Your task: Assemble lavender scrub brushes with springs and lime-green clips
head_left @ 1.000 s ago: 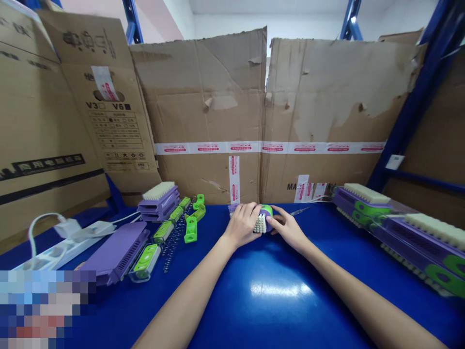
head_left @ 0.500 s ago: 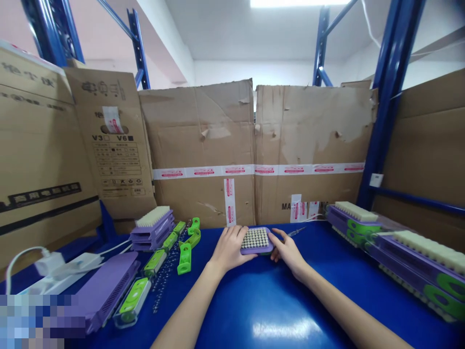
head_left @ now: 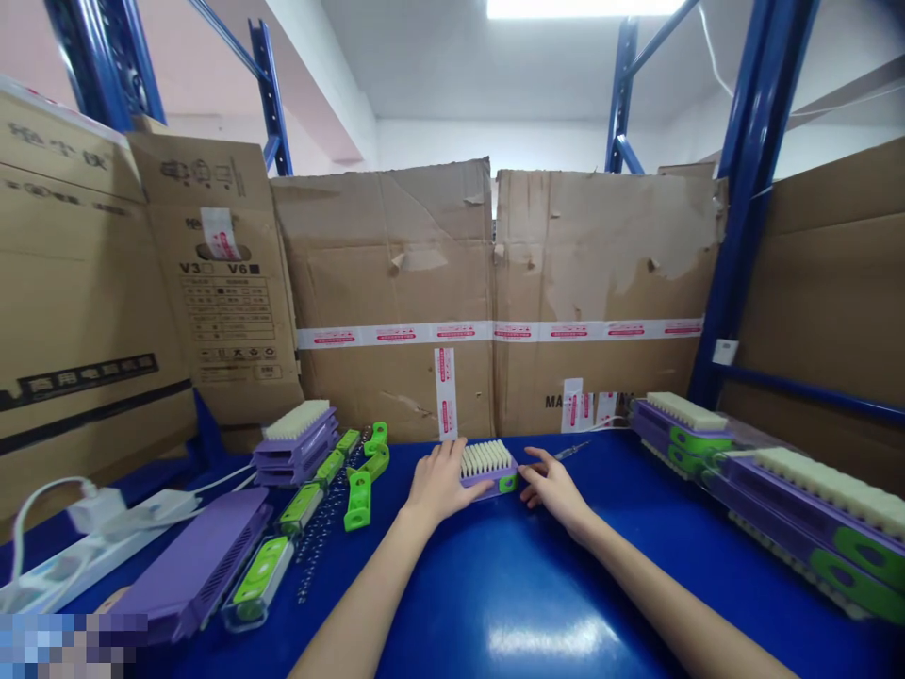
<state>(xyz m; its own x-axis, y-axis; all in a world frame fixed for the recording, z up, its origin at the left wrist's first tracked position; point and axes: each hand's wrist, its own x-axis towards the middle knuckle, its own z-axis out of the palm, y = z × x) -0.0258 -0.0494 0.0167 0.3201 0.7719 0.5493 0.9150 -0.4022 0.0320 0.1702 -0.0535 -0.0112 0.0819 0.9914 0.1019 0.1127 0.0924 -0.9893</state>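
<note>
A brush (head_left: 486, 459) with a purple base and rows of cream bristle tufts rests at the middle of the blue table. Its bristles point up, and a green piece (head_left: 507, 483) shows at its right end. My left hand (head_left: 439, 483) is closed around the left part of the brush, thumb along the near side, and hides that end. Close by the brush's right end is my right hand (head_left: 555, 486), fingers slightly bent and apart. One fingertip is at the brush's corner; whether it touches I cannot tell.
On the left are stacked purple brushes (head_left: 295, 448), a long purple housing (head_left: 202, 566), green parts in clear cases (head_left: 260, 582), loose green clips (head_left: 358, 500), springs (head_left: 321, 533) and a power strip (head_left: 106, 542). A screwdriver (head_left: 571, 450) lies behind my right hand. Larger brushes (head_left: 798, 509) are stacked right.
The brush has tipped from bristles facing me to bristles up, showing its green end, and has shifted slightly left with my left hand. The right hand's fingers have moved slightly left.
</note>
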